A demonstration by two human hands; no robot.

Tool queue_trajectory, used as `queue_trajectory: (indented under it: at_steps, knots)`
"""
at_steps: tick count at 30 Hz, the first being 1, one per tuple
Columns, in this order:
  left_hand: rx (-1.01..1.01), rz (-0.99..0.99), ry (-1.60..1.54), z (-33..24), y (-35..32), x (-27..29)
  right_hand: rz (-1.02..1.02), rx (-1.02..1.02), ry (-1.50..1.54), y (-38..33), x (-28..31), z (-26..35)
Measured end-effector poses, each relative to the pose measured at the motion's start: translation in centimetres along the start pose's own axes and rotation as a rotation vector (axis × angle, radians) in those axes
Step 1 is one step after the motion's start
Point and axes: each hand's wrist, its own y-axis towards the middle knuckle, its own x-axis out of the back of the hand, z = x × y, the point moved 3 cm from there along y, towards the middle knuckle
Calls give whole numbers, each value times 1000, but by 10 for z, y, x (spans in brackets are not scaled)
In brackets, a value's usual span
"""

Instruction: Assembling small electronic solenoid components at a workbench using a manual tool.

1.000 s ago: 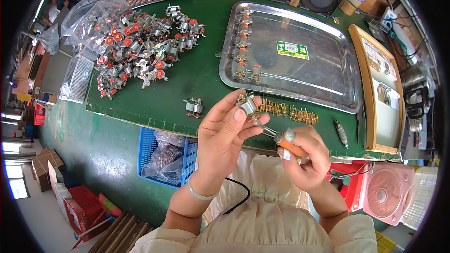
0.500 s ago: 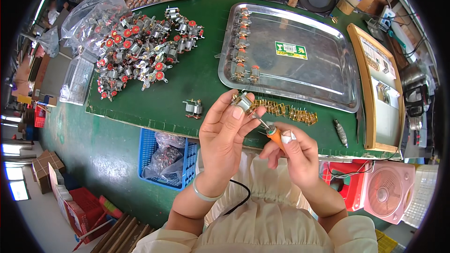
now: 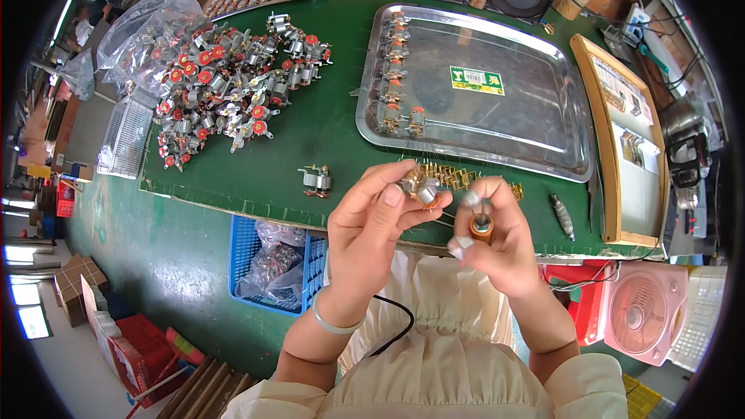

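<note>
Between the thumb and fingers of my left hand (image 3: pixel 365 225) is a small silver motor-like part (image 3: pixel 423 188) with a reddish end, tilted. My right hand (image 3: pixel 506 244), with white wrapping on its thumb and a fingertip, is closed around an orange-handled screwdriver (image 3: pixel 482 228). Its shaft is blurred, and the tool is apart from the part. Just beyond my hands lies a row of small brass frames (image 3: pixel 448 176), partly covered by my right hand. A single similar silver part (image 3: pixel 316 179) rests on the green table left of my left hand.
A steel tray (image 3: pixel 528 128) holds a column of similar parts (image 3: pixel 394 70) along its left side. At the left is a large heap of parts (image 3: pixel 233 81) beside a plastic bag (image 3: pixel 147 23). A wood-framed box (image 3: pixel 609 163) and a grey cylindrical tool (image 3: pixel 563 217) lie right.
The screwdriver has drawn away from the part, moving right and swinging upright with my right hand. My left hand has turned the part so its reddish end shows.
</note>
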Motion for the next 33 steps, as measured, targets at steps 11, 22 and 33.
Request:
queue_trajectory:
  at_steps: [11,22,33]
  knots:
    - [-44,38,157,2,-3,-1,-34,307,-475,3,-3,-3]
    - [-247,16,349,1,-5,-5,-11,247,-377,-2,-5,-1]
    - [-357,-3,452,2,-6,-5,-84,235,-213,-1,-10,-7]
